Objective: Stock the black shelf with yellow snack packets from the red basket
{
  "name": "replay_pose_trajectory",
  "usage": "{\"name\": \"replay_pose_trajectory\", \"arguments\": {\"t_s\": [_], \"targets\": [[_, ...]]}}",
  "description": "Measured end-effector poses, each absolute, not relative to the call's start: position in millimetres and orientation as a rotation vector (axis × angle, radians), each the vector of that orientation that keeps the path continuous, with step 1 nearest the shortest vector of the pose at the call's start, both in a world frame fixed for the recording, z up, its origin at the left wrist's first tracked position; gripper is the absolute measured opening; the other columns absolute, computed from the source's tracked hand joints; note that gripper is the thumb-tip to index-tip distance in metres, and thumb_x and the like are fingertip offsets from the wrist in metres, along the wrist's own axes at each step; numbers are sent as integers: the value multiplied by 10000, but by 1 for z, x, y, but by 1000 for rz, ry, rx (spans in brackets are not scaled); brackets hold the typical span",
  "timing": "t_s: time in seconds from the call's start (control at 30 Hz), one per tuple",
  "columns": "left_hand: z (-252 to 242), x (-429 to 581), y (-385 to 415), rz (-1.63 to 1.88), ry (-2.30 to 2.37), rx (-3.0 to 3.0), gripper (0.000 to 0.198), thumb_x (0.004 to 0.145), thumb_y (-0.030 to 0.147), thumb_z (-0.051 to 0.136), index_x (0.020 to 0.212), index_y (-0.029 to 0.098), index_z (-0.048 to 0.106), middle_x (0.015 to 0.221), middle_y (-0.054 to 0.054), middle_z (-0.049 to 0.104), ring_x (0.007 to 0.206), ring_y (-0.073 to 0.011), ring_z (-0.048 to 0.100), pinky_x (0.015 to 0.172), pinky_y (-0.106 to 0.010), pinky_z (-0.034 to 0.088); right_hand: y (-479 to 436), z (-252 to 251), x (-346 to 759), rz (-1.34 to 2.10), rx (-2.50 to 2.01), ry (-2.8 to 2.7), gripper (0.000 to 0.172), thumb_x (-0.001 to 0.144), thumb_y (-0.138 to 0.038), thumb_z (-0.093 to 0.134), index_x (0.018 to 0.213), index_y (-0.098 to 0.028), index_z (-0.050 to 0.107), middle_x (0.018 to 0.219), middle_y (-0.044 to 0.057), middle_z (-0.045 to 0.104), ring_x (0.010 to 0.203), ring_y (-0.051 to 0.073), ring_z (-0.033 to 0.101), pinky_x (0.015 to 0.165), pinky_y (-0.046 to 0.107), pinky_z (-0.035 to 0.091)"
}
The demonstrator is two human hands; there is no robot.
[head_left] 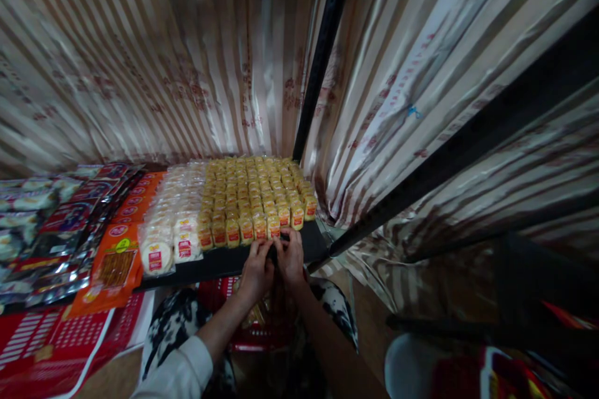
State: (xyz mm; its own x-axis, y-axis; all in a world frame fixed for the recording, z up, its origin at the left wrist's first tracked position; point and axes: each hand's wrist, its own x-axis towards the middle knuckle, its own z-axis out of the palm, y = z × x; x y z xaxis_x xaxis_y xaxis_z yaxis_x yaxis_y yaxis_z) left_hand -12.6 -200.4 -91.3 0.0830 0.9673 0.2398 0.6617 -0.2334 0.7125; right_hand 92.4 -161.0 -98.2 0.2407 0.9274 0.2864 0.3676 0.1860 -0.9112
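Observation:
Small yellow snack packets point(248, 190) with red labels stand in tight rows on a dark shelf point(210, 265). My left hand point(256, 269) and my right hand point(291, 262) meet at the front row, toward its right part. Fingers of both hands are bent and closed around the lower front of one yellow packet point(274, 226). The fingertips partly cover its lower edge. Just left of these rows stand clear-wrapped white round snacks point(156, 255) with red labels.
Orange snack bags point(115, 262) and dark shiny packs point(70, 218) lie farther left. A red basket point(259, 340) with some packets sits between my knees. Black metal posts point(322, 50) and striped curtains point(187, 75) border the shelf. Another red basket point(51, 343) stands at the lower left.

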Motion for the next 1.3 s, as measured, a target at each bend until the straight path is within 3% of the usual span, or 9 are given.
{"name": "replay_pose_trajectory", "arguments": {"t_s": [0.17, 0.33, 0.53, 0.8, 0.97, 1.1, 1.23, 1.3], "targets": [[-88, -14, -195, 877, 1631, 2047, 553, 743, 26, 366, 1271, 160, 462, 1223, -118, 470, 1127, -191, 498, 960, -330, 441, -161, -95, 92, 639, -1363, -1363, 143, 836, -289, 471, 929, -197, 530, 974, 65, 513, 801, 154, 564, 712, 305, 543], [-85, -15, -189, 794, 1757, 1974, 534, 755, 20, 368, 1258, 160, 479, 1208, -122, 484, 1128, -207, 500, 966, -342, 435, -157, -95, 93, 600, -1362, -1454, 127, 854, -285, 449, 897, -212, 545, 957, 73, 538, 908, 185, 528, 730, 301, 514], [-102, -18, -188, 900, 1671, 2030, 563, 750, 13, 378, 1291, 158, 438, 1239, -124, 470, 1200, -212, 434, 1033, -404, 376, -151, -103, 94, 476, -1388, -1542, 107, 855, -258, 456, 822, -220, 550, 900, 53, 558, 919, 192, 497, 841, 342, 433], [-109, -21, -189, 896, 1642, 2079, 564, 756, 30, 378, 1313, 109, 407, 1259, -143, 452, 1230, -218, 399, 1038, -373, 366, -152, -104, 92, 498, -1445, -1548, 172, 859, -285, 453, 830, -198, 599, 893, 61, 538, 863, 185, 518, 811, 331, 450], [-107, -28, -211, 924, 1524, 2091, 461, 756, 29, 375, 1165, 168, 536, 1164, -91, 521, 1132, -181, 474, 982, -342, 412, -166, -102, 95, 454, -1363, -1567, 239, 869, -247, 407, 953, -203, 626, 970, 81, 553, 955, 186, 532, 860, 337, 454], [-116, -40, -248, 886, 1447, 2022, 299, 834, 127, 380, 992, 186, 627, 1010, -85, 584, 982, -176, 547, 876, -324, 465, -201, -103, 95, 438, -1282, -1595, 269, 864, -208, 390, 1014, -200, 613, 993, 95, 588, 997, 196, 543, 903, 359, 437], [-141, -57, -270, 627, 1513, 1679, 231, 787, 112, 487, 900, 200, 669, 1027, -73, 619, 1027, -189, 561, 917, -322, 440, -239, -125, 82, 684, -1335, -1696, 229, 845, -206, 412, 945, -209, 619, 927, 76, 642, 910, 189, 588, 846, 331, 463], [-157, -65, -271, 527, 1662, 1438, 192, 752, 92, 549, 854, 192, 678, 982, -69, 640, 960, -194, 596, 865, -315, 466, -253, -145, 72, 922, -1440, -1776, 206, 814, -186, 446, 901, -209, 631, 894, 65, 658, 853, 192, 603, 806, 324, 470]]}}
